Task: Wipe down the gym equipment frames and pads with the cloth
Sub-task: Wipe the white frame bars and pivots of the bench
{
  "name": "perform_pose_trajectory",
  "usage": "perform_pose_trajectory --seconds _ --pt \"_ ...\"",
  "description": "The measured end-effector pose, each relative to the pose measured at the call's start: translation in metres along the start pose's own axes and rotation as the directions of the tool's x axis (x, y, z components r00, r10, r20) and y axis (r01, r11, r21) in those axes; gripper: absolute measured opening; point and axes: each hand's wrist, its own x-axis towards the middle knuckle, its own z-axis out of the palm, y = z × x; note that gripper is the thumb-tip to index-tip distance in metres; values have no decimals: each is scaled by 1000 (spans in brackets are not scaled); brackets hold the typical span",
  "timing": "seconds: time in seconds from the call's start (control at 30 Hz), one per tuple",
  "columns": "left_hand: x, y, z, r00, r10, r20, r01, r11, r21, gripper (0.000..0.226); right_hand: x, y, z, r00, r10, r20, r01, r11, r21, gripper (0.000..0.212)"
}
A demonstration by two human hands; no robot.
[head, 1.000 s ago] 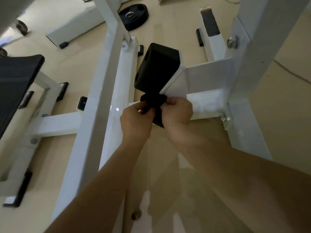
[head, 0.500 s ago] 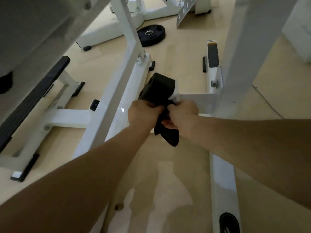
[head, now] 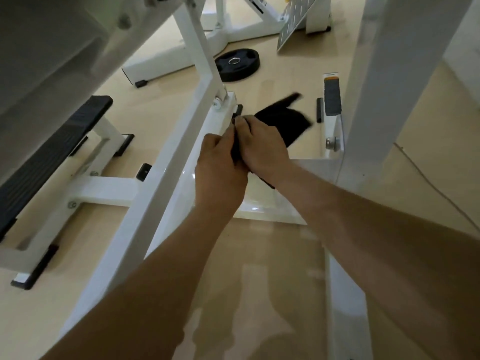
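Both my hands hold a black cloth (head: 284,120) in front of me above the white gym frame (head: 166,178). My left hand (head: 220,167) and my right hand (head: 262,145) are pressed together, pinching the cloth's near edge between them. The rest of the cloth spreads out blurred beyond my right hand, over the spot where the frame's black pad stood; the pad itself is hidden. A white cross bar (head: 314,170) of the frame runs under my right wrist to a thick white upright (head: 374,87).
A black ribbed footplate (head: 52,149) on a white base stands at the left. A black weight plate (head: 237,64) lies on the beige floor behind. A white foot with a black grip strip (head: 331,100) sits at the right, and a perforated plate (head: 296,22) at the back.
My view has risen and pulled back from the frame. My hands lifted the cloth off the black pad, and the cloth now flares open beyond my right hand.
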Motion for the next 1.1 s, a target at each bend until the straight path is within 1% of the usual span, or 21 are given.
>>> perform_pose_trajectory --seconds 0.07,0.1,0.2,0.3,0.33,0.4,0.47,0.57,0.6,0.67,0.7,0.73,0.77,0.8,0.87,0.9,0.93,0.97,1.03,1.07,1.1 --pt "-4 4 -3 1000 -2 -4 2 1000 -18 41 -22 9 -1 995 -82 -63 81 996 -22 38" --pt "-14 4 -2 1000 8 9 -7 999 -39 36 -42 15 -4 992 -110 -59 105 991 -87 40" --pt "-49 2 5 992 5 124 7 995 -96 20 -70 29 -5 994 -106 36 112 969 -222 50" --pt "-45 1 12 991 -61 117 81 981 -175 5 -32 17 -2 998 25 51 -19 993 -118 48" --pt "-38 3 10 993 -85 82 97 983 -157 11 -20 12 -2 998 40 50 -36 996 -86 44" --pt "-26 2 9 996 -81 43 86 988 -128 20 -15 11 -2 1000 1 10 0 996 -85 39" --pt "-24 3 8 992 -70 102 78 994 -75 7 -33 19 -6 998 -38 -55 31 992 -119 38" --pt "-37 3 9 969 -21 246 10 999 48 11 -63 38 -14 987 -159 -15 141 908 -394 55" --pt "-40 4 6 968 44 245 -60 996 59 14 -68 41 -18 985 -166 34 162 859 -486 59" --pt "-36 10 -5 963 238 129 -244 969 36 27 -70 39 -28 982 -108 153 182 743 -644 59" --pt "-30 13 -7 939 333 88 -339 938 66 39 -69 37 -32 979 -72 193 187 702 -688 60" --pt "-20 16 -9 901 412 136 -430 889 158 54 -68 36 -33 973 -47 226 199 662 -722 62" --pt "-10 19 -8 856 443 268 -510 811 287 67 -70 35 -34 966 -34 256 220 626 -748 61" --pt "1 22 -4 806 415 422 -576 712 402 75 -74 37 -34 959 -41 281 248 603 -758 59" --pt "19 29 10 716 316 623 -680 520 517 68 -88 47 -35 954 -114 279 287 623 -728 55" --pt "25 34 19 679 306 667 -720 453 525 56 -96 55 -35 947 -170 274 315 663 -679 50" --pt "29 40 26 650 314 692 -748 427 508 44 -104 65 -37 942 -208 264 331 709 -623 46" --pt "32 48 32 628 322 708 -764 426 484 33 -110 69 -40 954 -181 237 286 782 -554 44" --pt "35 60 40 626 282 728 -741 508 440 17 -116 76 -47 993 8 119 32 942 -333 39" --pt "37 67 43 636 266 725 -720 542 433 10 -115 77 -51 978 189 93 -170 969 -182 34" --pt "38 72 46 647 254 719 -704 561 436 4 -113 75 -54 910 396 122 -403 915 37 28"
